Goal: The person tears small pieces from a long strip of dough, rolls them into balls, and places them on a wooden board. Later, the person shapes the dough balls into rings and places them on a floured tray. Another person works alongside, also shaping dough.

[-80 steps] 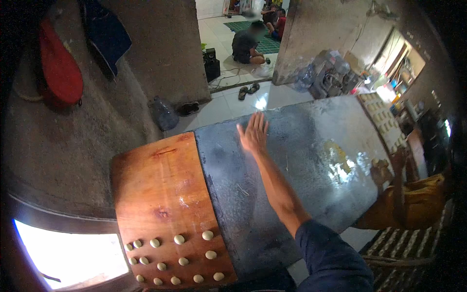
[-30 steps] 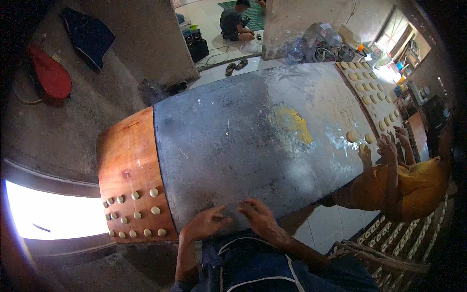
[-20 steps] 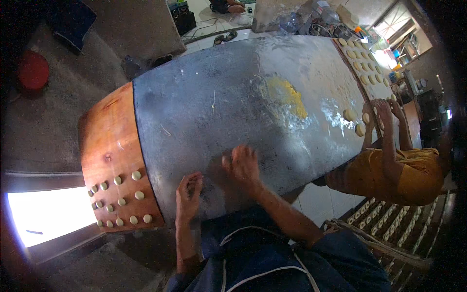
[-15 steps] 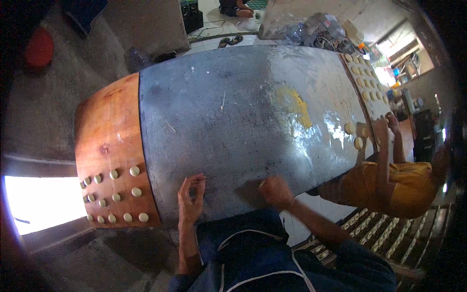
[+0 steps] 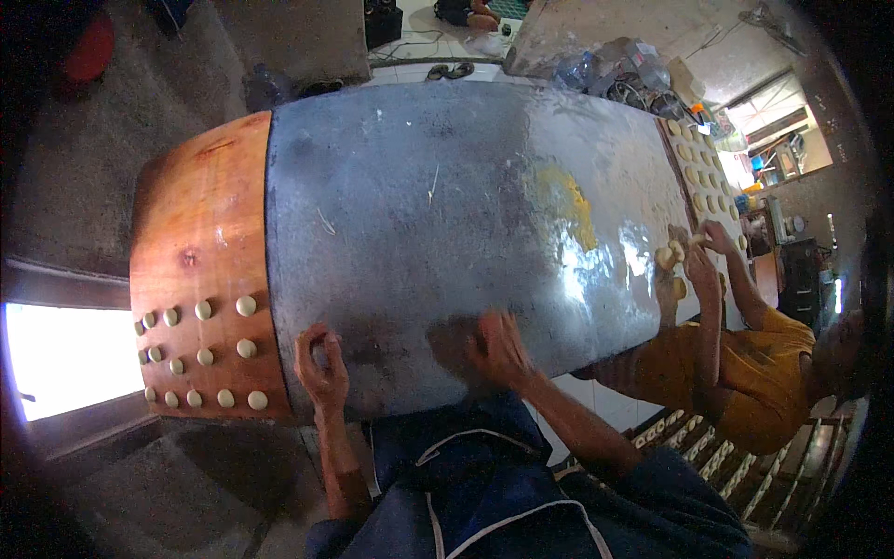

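My left hand (image 5: 322, 368) is loosely curled at the near left of the grey worktop (image 5: 391, 224), fingers apart around a gap, with nothing visible in it. My right hand (image 5: 498, 345) is bent over the near middle of that surface, blurred, its fingertips and anything under them hidden. To the left, an orange wooden board (image 5: 200, 233) carries several pale round dough pieces (image 5: 246, 348) in rows. A pale floury area with a yellow patch (image 5: 575, 210) lies right of middle, and a board (image 5: 697, 168) with more dough pieces (image 5: 708, 201) is at the far right.
A co-worker in an orange top (image 5: 764, 382) handles dough at the right end. Below them stands a rack (image 5: 745, 466) with twisted pieces. Beyond the worktop are clutter and bottles (image 5: 633, 74), sandals (image 5: 450, 71) and a seated person (image 5: 466, 17). A bright opening (image 5: 65, 354) is at lower left.
The view has tilted down since the oldest frame. Both my hands came to the near edge; the right one has since shifted about there. The co-worker's hands appeared among the right-hand dough pieces.
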A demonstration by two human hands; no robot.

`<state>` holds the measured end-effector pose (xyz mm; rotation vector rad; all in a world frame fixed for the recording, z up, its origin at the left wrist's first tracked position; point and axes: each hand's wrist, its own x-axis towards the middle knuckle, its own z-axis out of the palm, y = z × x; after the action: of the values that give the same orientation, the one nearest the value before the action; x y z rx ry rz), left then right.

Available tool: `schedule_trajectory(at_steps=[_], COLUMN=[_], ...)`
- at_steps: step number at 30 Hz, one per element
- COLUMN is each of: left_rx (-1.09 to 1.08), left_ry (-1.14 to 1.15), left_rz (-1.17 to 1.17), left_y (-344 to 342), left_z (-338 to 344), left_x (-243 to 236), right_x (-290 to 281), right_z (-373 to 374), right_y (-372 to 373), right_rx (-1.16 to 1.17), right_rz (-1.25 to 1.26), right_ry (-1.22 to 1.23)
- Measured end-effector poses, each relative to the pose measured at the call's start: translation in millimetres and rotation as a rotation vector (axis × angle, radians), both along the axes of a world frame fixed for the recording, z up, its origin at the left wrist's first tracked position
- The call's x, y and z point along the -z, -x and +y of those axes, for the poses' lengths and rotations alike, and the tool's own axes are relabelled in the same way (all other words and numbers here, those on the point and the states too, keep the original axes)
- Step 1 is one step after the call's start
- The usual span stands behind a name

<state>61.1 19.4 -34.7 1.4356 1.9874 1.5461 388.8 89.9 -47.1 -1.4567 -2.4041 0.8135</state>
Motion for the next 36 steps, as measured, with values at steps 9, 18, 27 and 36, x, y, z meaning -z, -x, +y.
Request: schedule_trajectory(at_steps=[9,18,27,36], left_rx=[-0.054,-0.17,-0.131,-0.238], left_ry=[-0.139,-0.074,-0.029,-0.106], left_rz=[-0.024,0.039,0.057,-0.063], left_y=[-4.7,32.3,86.8,160.8], left_z=[-28.5,-58.4,-54.7,-91.9], left_x=[-5.9,-36.8,-51.8,-54.6], right_x=[33.0,25.1,48.5,-24.5], right_z=[-11.6,-14.3,-24.5,-31.5], right_y=[-10.6,-51.3,-65.4,-38.3], right_rx=[0.013,0.012,0.393,0.31], right_rz=[0.224,0.14,0.009,-0.157], right_ry=[-0.233,-0.15,-0.228,-0.3])
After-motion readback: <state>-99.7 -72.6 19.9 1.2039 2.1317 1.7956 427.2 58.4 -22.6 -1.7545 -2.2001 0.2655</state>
